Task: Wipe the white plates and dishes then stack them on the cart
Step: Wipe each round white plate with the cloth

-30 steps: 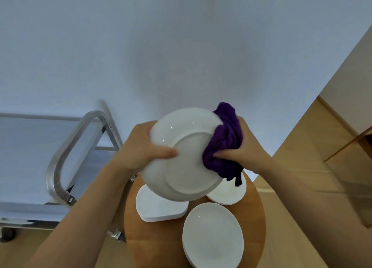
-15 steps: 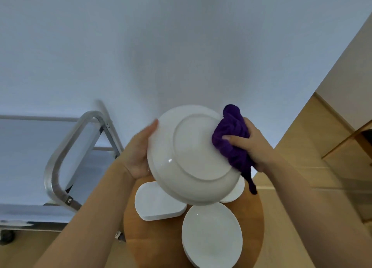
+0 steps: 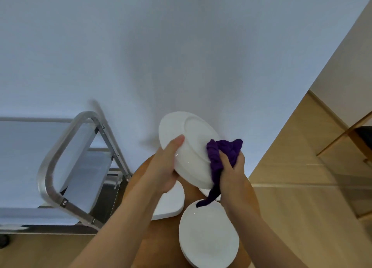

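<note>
White round ceramic plate (image 3: 187, 147) sits tilted at frame centre, underside toward you. Your left hand (image 3: 164, 167) grips its left rim; your right hand (image 3: 231, 169) pinches the bunched purple cloth (image 3: 221, 153) against its right side.

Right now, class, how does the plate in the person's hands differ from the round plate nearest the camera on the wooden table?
The held plate is tilted in the air with its underside showing; the table plate lies flat, face up.
The held plate is gripped by the left hand and rubbed with a purple cloth in the right hand; the table plate tops a stack, untouched by hands.
Both are white and round.
</note>
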Available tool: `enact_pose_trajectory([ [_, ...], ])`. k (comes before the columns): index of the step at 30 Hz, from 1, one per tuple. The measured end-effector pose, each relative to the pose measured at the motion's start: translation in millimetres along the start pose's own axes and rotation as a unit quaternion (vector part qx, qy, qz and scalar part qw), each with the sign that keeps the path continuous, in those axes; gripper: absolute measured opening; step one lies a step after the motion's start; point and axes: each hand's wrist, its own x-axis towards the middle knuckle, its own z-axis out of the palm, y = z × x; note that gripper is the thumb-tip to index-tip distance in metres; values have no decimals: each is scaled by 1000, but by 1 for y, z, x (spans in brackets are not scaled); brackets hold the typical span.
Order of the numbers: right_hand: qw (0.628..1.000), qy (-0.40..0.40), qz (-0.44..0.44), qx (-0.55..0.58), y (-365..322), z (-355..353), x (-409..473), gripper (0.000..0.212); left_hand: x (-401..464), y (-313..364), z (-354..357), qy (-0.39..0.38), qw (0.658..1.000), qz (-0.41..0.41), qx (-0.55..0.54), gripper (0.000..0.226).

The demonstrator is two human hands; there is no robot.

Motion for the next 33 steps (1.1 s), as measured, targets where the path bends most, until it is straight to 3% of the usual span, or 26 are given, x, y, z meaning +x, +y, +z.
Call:
enact_pose_trajectory([
  [3,996,45,50,64,6,16,-7,50,2,-14,14,0,998,40,58,14],
  [6,994,17,84,63,7,11,0,43,-2,-12,13,-22,993,62,96,8],
  [12,998,-17,12,58,-13,0,37,47,-17,-6,10,-128,973,64,179,11],
  [17,992,-95,-85,-28,-17,18,22,61,-12,-5,11,-99,976,80,178,15],
  [22,972,-184,-123,-81,-16,11,4,35,-9,-13,5,-38,991,72,106,18],
  [28,944,-168,-208,-194,7,-19,-15,37,-5,-16,-2,31,991,61,111,6],
  [30,950,-163,-148,-223,15,-27,-8,26,-6,-19,-3,16,976,73,204,11],
  [31,968,-144,-78,-190,18,-31,-2,22,-8,-20,-3,-1,960,75,271,17],
  [33,989,-109,102,-14,18,-37,13,28,-10,-28,1,-32,907,71,413,21],
])
